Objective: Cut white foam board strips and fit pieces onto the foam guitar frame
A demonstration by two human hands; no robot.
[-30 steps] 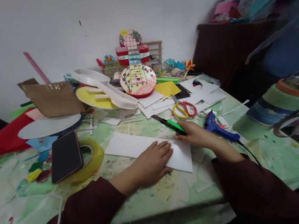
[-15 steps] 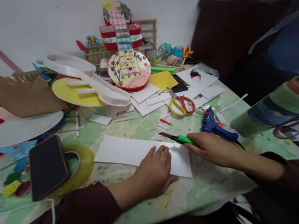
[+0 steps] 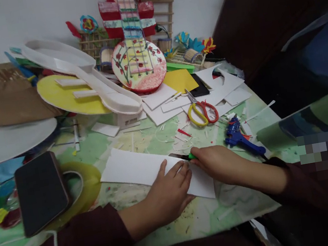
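Observation:
A white sheet of board (image 3: pixel 136 166) lies on the table in front of me. My left hand (image 3: pixel 170 189) rests on its right half, fingers stretched out and pressing it down. My right hand (image 3: pixel 218 165) is closed around the green handle of a utility knife (image 3: pixel 191 156), most of which the fingers hide. The blade points left and lies along the board's far edge, just beyond my left fingertips. Whether it is cutting into the board, I cannot tell.
Red-and-yellow scissors (image 3: pixel 202 113) and a blue glue gun (image 3: pixel 242 137) lie beyond my right hand. A phone (image 3: pixel 41 191) leans on a tape roll (image 3: pixel 91 189) at left. A painted stringed instrument model (image 3: pixel 138 64) stands behind, and a bottle (image 3: pixel 302 123) is at right.
My right hand has moved left with the knife, bringing the blade from past the board to its far edge. My left hand still presses the board. The view has shifted slightly.

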